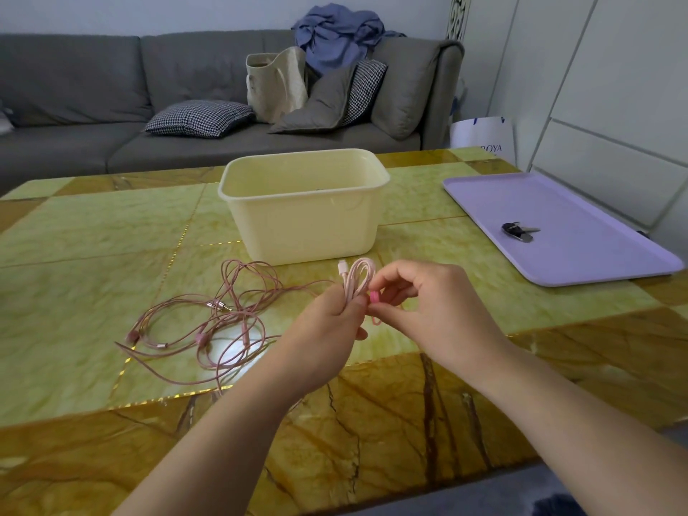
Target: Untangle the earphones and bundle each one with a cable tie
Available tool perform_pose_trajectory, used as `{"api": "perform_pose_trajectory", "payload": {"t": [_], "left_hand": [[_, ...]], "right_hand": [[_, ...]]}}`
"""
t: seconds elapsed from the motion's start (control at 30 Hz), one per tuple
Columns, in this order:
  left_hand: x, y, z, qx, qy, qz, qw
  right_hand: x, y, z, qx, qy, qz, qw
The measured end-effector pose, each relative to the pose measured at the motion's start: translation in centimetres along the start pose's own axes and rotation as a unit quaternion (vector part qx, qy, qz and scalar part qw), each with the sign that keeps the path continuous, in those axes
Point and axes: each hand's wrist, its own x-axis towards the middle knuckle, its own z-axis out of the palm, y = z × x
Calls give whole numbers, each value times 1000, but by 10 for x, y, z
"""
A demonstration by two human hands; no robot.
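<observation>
On the table (93,225), left of centre, the tangled earphones (208,322) lie loose. At centre, the left hand (324,329) grips a coiled bundle (357,279), its loops pointing up-frame. The right hand (428,307) (nearer the wrap point) pinches the cable tie (373,296) against the bundle's right side.

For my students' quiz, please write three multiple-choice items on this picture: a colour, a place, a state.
1. The tray is: A purple, B green, C white.
2. The tangled earphones lie: A on the tray, B on the table, C under the tray.
3. The right hand: A lies flat, B pinches a cable tie, C rests on the tray.
Key: 1 A, it is lilac; 2 B, wires sprawl on it; 3 B, fingers close on the tie beside the coiled cable in the left hand.
</observation>
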Motion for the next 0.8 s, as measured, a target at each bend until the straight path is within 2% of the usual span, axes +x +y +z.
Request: {"api": "perform_pose_trajectory", "payload": {"t": [0.2, 0.5, 0.8], "left_hand": [[-2, -1, -4, -19, -51, -7, 999], [-4, 1, -4, -32, -82, -10, 996], [-5, 2, -2, 14, -70, 19, 997]], "right_hand": [[-1, 1, 0, -12, -21, -41, 999], [-3, -2, -4, -27, -20, -36, 999], [-5, -1, -6, -98, -31, -94, 990]]}}
